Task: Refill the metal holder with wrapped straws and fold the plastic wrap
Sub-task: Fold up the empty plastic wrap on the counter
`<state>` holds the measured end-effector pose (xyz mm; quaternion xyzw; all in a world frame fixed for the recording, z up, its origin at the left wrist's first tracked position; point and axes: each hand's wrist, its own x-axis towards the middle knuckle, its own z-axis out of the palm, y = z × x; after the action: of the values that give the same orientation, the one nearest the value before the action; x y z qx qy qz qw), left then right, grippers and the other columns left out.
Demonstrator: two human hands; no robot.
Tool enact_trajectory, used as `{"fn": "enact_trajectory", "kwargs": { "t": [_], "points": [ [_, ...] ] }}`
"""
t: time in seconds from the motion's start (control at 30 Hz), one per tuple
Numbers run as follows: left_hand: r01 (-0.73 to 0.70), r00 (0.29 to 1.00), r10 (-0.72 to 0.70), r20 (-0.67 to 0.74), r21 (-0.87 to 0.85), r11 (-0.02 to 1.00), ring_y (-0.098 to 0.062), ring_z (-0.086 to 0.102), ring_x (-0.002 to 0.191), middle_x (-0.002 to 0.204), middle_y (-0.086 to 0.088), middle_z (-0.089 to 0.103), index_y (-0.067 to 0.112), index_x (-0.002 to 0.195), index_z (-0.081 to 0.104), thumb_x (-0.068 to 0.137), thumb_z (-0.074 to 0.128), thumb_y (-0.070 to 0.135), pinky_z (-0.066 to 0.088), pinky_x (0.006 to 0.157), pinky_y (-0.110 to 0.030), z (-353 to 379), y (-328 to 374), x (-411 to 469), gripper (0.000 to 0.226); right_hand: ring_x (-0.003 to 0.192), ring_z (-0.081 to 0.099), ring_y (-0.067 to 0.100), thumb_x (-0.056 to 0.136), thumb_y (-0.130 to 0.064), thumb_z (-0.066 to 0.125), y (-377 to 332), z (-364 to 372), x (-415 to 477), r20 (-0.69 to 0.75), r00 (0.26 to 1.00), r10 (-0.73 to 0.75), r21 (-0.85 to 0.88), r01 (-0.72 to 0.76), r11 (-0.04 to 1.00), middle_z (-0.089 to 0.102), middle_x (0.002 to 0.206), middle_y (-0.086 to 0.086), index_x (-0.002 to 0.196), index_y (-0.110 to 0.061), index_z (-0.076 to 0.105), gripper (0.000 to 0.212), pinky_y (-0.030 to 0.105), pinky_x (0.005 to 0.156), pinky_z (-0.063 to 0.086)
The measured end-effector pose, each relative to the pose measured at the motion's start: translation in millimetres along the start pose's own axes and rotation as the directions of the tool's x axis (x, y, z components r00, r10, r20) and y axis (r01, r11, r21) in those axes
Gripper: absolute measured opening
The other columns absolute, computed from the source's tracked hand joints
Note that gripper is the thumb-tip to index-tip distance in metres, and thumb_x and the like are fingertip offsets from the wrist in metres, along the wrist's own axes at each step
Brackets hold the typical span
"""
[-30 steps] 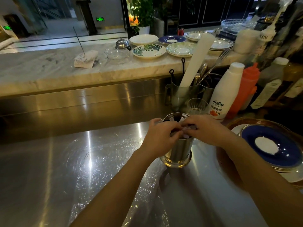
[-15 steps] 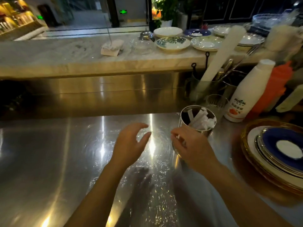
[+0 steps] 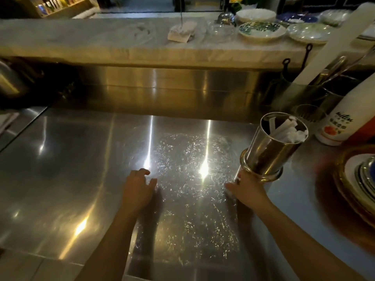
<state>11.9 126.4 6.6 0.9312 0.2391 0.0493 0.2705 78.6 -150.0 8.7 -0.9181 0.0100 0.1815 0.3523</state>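
Your left hand (image 3: 138, 189) is down at the left edge of the crinkled clear plastic wrap (image 3: 188, 191), which lies flat on the shiny steel counter (image 3: 67, 159); fingers are loosely curled and spread, resting on or just above the film, nothing pinched that I can see. The wrap stretches between your two hands, unfolded. Your right hand (image 3: 246, 189) sits at its right edge, thumb pointing inward, fingers at the foot of the tall polished metal holder (image 3: 269, 147); whether they grip that base or only touch it, I cannot tell. The holder leans, its mouth tipped away from that hand, and the white paper-wrapped straws (image 3: 290, 131) crowd the far side of the opening. That is your risk: nudge the base while lifting the film and the holder could topple, spilling straws toward the white squeeze bottle (image 3: 349, 116) just beyond. Thin film may also cling to the steel and bunch. Right of your hand, stacked gold-rimmed plates (image 3: 357, 179) sit near.
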Motion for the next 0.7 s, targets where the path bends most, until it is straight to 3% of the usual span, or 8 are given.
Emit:
{"fn": "enact_trajectory", "kwargs": {
  "t": [0.1,0.17,0.23,0.3,0.4,0.47,0.63,0.7],
  "points": [
    [0.042,0.999,-0.042,0.014,0.038,0.998,-0.032,0.052,0.104,0.114,-0.019,0.059,0.006,0.11,0.058,0.08,0.065,0.023,0.039,0.088,-0.038,3,-7,-5,0.036,0.074,0.052,0.02,0.068,-0.031,0.074,-5,4,2,0.029,0.997,0.078,0.014,-0.078,0.997,0.043,0.07,-0.002,0.097,-0.015,0.038,0.048,0.028,0.066,0.042],
    [0.07,0.993,-0.082,0.081,0.146,0.987,-0.031,0.043,0.114,0.127,-0.016,0.05,0.004,0.116,0.054,0.078,0.067,0.033,0.034,0.094,-0.036,4,-10,-5,0.05,0.067,0.054,0.016,0.067,-0.028,0.076,-6,8,2,-0.002,0.995,0.102,-0.002,-0.102,0.995,0.048,0.069,-0.001,0.104,-0.009,0.042,0.055,0.025,0.055,0.039],
    [0.108,0.986,-0.124,0.113,0.136,0.985,-0.032,0.039,0.119,0.134,-0.017,0.04,-0.001,0.121,0.046,0.073,0.072,0.038,0.033,0.095,-0.035,5,-8,-6,0.067,0.056,0.051,0.013,0.068,-0.022,0.076,-5,12,0,-0.01,0.994,0.113,-0.005,-0.113,0.994,0.048,0.062,0.001,0.091,-0.005,0.048,0.041,0.023,0.046,0.035],
    [0.23,0.967,-0.222,0.128,-0.051,0.972,-0.032,0.045,0.114,0.129,-0.017,0.042,-0.001,0.125,0.038,0.065,0.08,0.032,0.037,0.087,-0.035,3,-3,-5,0.08,0.049,0.048,0.013,0.07,-0.013,0.075,-3,13,0,0.027,0.994,0.108,0.101,-0.111,0.989,0.048,0.055,0.001,0.069,-0.008,0.05,0.026,0.022,0.045,0.035],
    [0.372,0.923,-0.297,0.243,-0.374,0.849,-0.022,0.063,0.071,0.088,-0.017,0.056,0.003,0.097,0.046,0.068,0.08,0.022,0.044,0.058,-0.028,-3,1,-2,0.049,0.047,0.049,0.013,0.076,-0.004,0.068,1,9,-2,0.1,0.991,0.087,0.325,-0.115,0.939,0.052,0.05,0.001,0.056,-0.012,0.054,0.026,0.021,0.046,0.036],
    [0.451,0.885,-0.275,0.376,-0.546,0.706,-0.015,0.058,0.04,0.064,-0.014,0.059,0.003,0.078,0.053,0.076,0.073,0.018,0.036,0.038,-0.019,-9,0,0,0.025,0.043,0.048,0.013,0.078,-0.001,0.064,4,0,-6,0.18,0.981,0.071,0.406,-0.14,0.903,0.053,0.046,0.0,0.058,-0.012,0.057,0.024,0.023,0.042,0.036],
    [0.469,0.863,-0.2,0.464,-0.588,0.659,-0.013,0.057,0.04,0.051,-0.007,0.063,-0.002,0.073,0.066,0.08,0.066,0.002,0.047,0.037,-0.02,-17,-5,-4,0.009,0.046,0.056,0.015,0.081,0.001,0.06,13,-17,-15,0.315,0.944,0.096,0.538,-0.261,0.802,0.06,0.06,0.01,0.082,0.001,0.059,0.001,0.023,0.039,0.043],
    [0.489,0.852,-0.185,0.49,-0.617,0.616,-0.016,0.058,0.043,0.053,-0.009,0.063,-0.003,0.073,0.065,0.08,0.065,-0.001,0.048,0.038,-0.021,-18,-6,-6,0.007,0.044,0.056,0.013,0.082,0.002,0.059,14,-18,-16,0.305,0.947,0.097,0.569,-0.263,0.779,0.06,0.063,0.012,0.088,0.004,0.06,0.007,0.021,0.038,0.044]
  ]
}}
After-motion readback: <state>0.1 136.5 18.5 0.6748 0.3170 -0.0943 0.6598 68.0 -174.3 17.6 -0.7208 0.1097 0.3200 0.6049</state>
